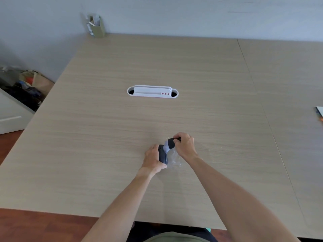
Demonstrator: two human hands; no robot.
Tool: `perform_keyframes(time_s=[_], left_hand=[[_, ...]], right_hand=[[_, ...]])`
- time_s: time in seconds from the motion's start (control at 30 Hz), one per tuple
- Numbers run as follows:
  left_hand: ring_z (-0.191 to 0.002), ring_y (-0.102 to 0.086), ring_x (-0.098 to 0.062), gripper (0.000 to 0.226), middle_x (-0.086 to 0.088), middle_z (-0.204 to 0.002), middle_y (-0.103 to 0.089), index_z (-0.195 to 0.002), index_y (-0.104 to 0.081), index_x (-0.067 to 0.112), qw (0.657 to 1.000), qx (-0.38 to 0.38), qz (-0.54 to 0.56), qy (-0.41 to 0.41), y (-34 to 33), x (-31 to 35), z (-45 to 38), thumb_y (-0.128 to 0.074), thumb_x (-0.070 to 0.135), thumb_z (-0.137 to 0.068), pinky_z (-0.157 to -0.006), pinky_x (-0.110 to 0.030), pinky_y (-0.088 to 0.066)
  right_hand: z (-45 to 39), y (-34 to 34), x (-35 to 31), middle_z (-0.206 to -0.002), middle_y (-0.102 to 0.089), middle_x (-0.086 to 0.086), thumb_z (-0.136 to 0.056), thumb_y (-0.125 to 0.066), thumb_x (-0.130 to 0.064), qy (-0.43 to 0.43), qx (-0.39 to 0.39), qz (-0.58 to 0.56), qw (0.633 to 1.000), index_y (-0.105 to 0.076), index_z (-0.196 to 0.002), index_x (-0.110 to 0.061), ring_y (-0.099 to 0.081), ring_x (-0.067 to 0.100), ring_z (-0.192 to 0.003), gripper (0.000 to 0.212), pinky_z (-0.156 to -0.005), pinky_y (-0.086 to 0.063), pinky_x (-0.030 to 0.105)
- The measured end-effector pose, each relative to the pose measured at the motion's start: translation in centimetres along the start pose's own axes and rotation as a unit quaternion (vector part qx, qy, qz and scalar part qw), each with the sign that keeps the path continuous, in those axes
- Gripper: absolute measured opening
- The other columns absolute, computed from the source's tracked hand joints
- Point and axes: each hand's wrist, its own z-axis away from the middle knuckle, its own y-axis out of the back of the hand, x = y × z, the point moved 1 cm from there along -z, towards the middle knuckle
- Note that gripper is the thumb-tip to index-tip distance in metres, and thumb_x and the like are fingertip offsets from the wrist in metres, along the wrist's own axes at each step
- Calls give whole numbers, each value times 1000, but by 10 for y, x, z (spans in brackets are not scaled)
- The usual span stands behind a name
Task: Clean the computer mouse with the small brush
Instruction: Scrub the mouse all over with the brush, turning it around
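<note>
Both forearms outstretched, left hand gripping mouse, right hand clutching brush.

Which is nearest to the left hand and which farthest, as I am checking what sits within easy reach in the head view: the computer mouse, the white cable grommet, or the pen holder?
1. Computer mouse: in the left hand itself, near the table's front.
2. White cable grommet: mid-table, straight ahead.
3. Pen holder: far back left corner, by the wall.

The dark computer mouse stands tilted on its side; the small brush's pale bristles touch its upper end.
</note>
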Motion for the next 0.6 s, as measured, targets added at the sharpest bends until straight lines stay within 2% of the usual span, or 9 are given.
perform_keyframes(time_s=[0.13,0.23,0.3,0.37,0.4,0.47,0.5,0.57,0.6], left_hand=[[-113,-57,-20,80,3,-117,-57,-121,-54,18,1000,-7,17,15,-1,-4,-4,-87,13,-48,-90,-37,-55],[-111,-53,-24,79,-2,-117,-52,-119,-51,13,1000,-13,-7,25,-2,-2,-6,-88,14,-49,-90,-40,-54],[-111,-52,-27,77,-5,-118,-51,-118,-51,10,999,-10,-20,28,-1,2,-5,-88,13,-50,-90,-41,-53],[-110,-55,-27,78,-5,-118,-53,-117,-53,11,999,-9,-10,31,-1,2,-5,-89,14,-48,-90,-41,-54],[-110,-56,-26,78,-4,-117,-54,-116,-54,12,999,-9,-2,34,-1,1,-5,-90,14,-47,-90,-41,-54],[-108,-58,-25,79,-2,-115,-57,-113,-55,15,999,-6,14,33,-2,-3,-7,-90,17,-41,-89,-42,-55],[-107,-60,-25,80,-2,-114,-58,-111,-55,17,999,-2,19,30,-2,-5,-8,-89,18,-39,-87,-41,-56],[-102,-61,-25,79,-2,-111,-59,-110,-56,18,999,5,23,22,0,-5,-5,-88,19,-38,-78,-37,-56],[-100,-61,-25,77,-2,-109,-59,-110,-57,18,999,8,27,19,1,-5,-3,-88,18,-39,-73,-33,-54]], right_hand=[[-2,-2,-1,-78,-68,5,-88,-60,-13,-13,-92,-2,996,-73,-89,-5,-63,18,-67,15,-58,-45,18],[-5,1,7,-84,-69,7,-86,-58,-9,-13,-15,66,998,-72,-83,-6,-63,21,-76,15,-64,-52,32],[-5,4,8,-77,-67,7,-85,-54,-7,-3,34,73,997,-69,-74,-6,-61,23,-70,19,-57,-50,33],[-3,7,4,-70,-67,4,-84,-55,-8,-4,26,16,1000,-71,-74,-7,-60,17,-64,19,-51,-44,21],[-2,8,0,-65,-67,2,-83,-57,-10,-12,-4,-16,1000,-73,-76,-8,-59,14,-59,17,-51,-43,17],[2,7,-2,-56,-65,-2,-82,-63,-13,-25,-89,-38,995,-76,-82,-10,-60,11,-52,14,-55,-44,16],[2,5,1,-57,-65,-3,-82,-64,-13,-22,-104,-25,994,-76,-84,-10,-61,10,-55,13,-57,-44,16],[2,1,7,-66,-68,0,-84,-64,-12,-7,-58,0,998,-76,-84,-10,-62,13,-64,13,-60,-46,20],[3,1,9,-66,-67,0,-84,-63,-12,-4,-23,3,1000,-76,-79,-10,-60,14,-62,14,-58,-47,24]])
